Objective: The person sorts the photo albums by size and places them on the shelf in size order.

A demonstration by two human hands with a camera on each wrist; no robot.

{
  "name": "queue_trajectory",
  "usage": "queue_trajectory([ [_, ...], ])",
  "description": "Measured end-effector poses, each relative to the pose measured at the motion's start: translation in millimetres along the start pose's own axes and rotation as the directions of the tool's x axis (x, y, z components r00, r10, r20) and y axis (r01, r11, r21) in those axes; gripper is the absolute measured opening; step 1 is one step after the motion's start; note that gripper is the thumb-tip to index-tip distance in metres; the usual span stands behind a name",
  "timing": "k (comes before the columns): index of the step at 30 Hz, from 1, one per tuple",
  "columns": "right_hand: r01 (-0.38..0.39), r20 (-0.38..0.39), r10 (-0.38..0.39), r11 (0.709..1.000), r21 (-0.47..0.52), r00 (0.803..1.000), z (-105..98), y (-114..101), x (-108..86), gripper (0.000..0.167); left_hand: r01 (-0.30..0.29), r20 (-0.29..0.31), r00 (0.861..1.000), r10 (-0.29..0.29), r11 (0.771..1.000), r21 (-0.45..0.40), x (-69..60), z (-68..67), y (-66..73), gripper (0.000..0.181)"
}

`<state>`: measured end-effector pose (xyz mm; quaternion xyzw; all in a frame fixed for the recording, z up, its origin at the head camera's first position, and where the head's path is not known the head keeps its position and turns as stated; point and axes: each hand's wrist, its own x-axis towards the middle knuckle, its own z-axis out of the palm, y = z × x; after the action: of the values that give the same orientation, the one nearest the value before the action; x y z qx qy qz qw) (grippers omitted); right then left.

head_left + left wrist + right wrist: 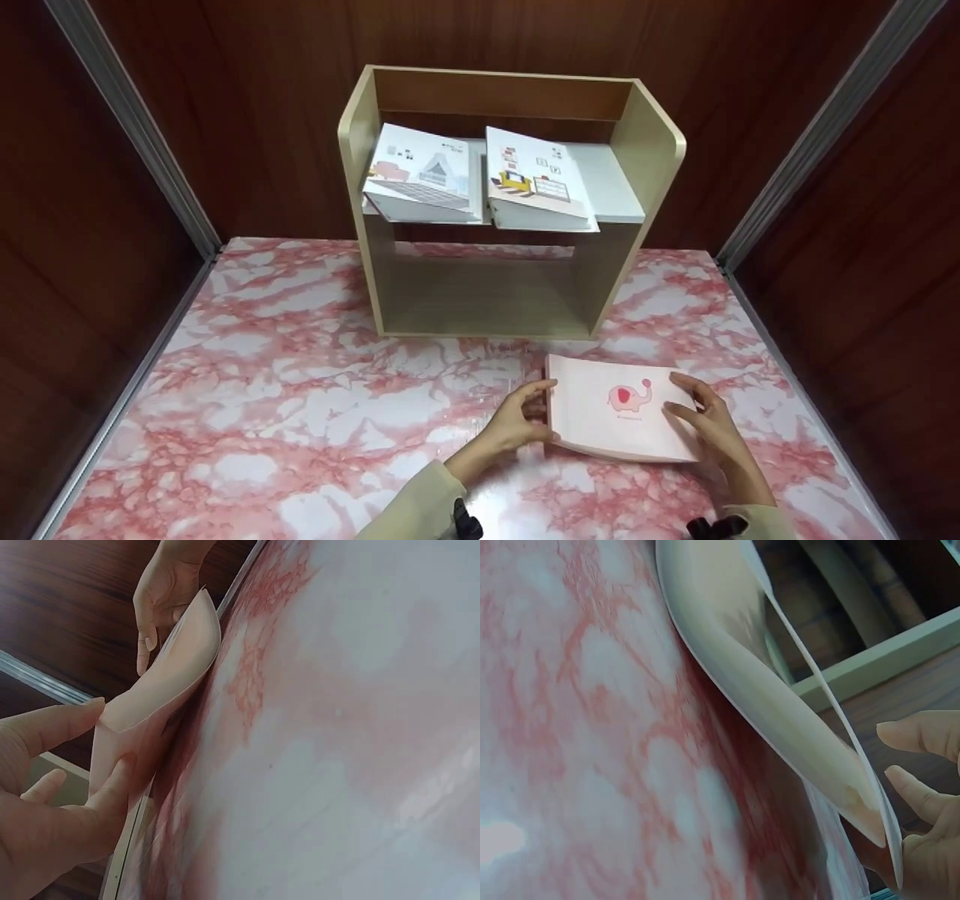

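A pink book (pixel 600 401) with a red elephant on its cover lies on the marbled table toward the right front. At its left edge my left hand (pixel 517 424) grips the spine, the thumb near the front corner and a finger farther back. My right hand (pixel 709 424) holds the opposite edge, with two digits over the cover and the other fingers partly hidden. In the right wrist view the book's cover (pixel 829 694) stands a little apart from the pages (pixel 769 716), and the book looks bowed.
A small wooden shelf (pixel 484 300) stands behind the book. On its upper board lean two thick white books, one with a grey and pink room drawing (pixel 424 176), the other with a yellow armchair (pixel 536 176). Dark wooden walls (pixel 862 247) enclose the table (pixel 300 420).
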<state>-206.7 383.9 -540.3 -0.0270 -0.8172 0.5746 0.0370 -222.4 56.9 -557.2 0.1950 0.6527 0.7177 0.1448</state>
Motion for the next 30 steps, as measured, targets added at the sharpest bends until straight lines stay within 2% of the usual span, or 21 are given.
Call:
queue_trajectory([
  [5, -0.025, 0.004, 0.025, 0.999, 0.044, 1.0, 2, 2, -0.6, 0.058, -0.013, 0.016, 1.0, 0.014, 0.999, -0.043, 0.4, -2.8, 0.3, 0.08],
  [10, 0.003, 0.001, -0.003, 0.998, 0.063, 1.0, 4, 3, -0.3, 0.055, -0.016, 0.034, 0.999, 0.017, 1.0, -0.024, -0.6, -6.2, 2.6, 0.081],
  [13, 0.036, 0.011, -0.037, 0.998, 0.059, 0.999, 5, 1, 0.2, 0.053, -0.002, 0.03, 1.0, 0.002, 1.0, -0.007, -2.4, -7.6, 6.4, 0.08],
  [16, 0.051, 0.022, -0.052, 0.997, 0.052, 0.998, 7, -3, -0.5, 0.053, 0.005, 0.024, 1.0, -0.005, 1.0, -0.013, -7.8, -7.9, 18.1, 0.079],
  [20, 0.054, 0.031, -0.056, 0.997, 0.048, 0.998, 10, -7, -0.6, 0.053, 0.001, 0.022, 1.0, 0.0, 1.0, -0.009, -8.9, -10.9, 16.6, 0.079],
  [23, 0.068, 0.042, -0.069, 0.997, 0.036, 0.997, 11, -10, 0.6, 0.051, -0.002, 0.022, 1.0, 0.002, 1.0, -0.003, -5.0, -14.6, 6.0, 0.08],
  [30, 0.084, 0.069, -0.088, 0.995, 0.054, 0.994, 12, -14, 2.2, 0.052, -0.019, 0.022, 1.0, 0.019, 1.0, 0.001, -4.7, -21.4, 8.7, 0.08],
])
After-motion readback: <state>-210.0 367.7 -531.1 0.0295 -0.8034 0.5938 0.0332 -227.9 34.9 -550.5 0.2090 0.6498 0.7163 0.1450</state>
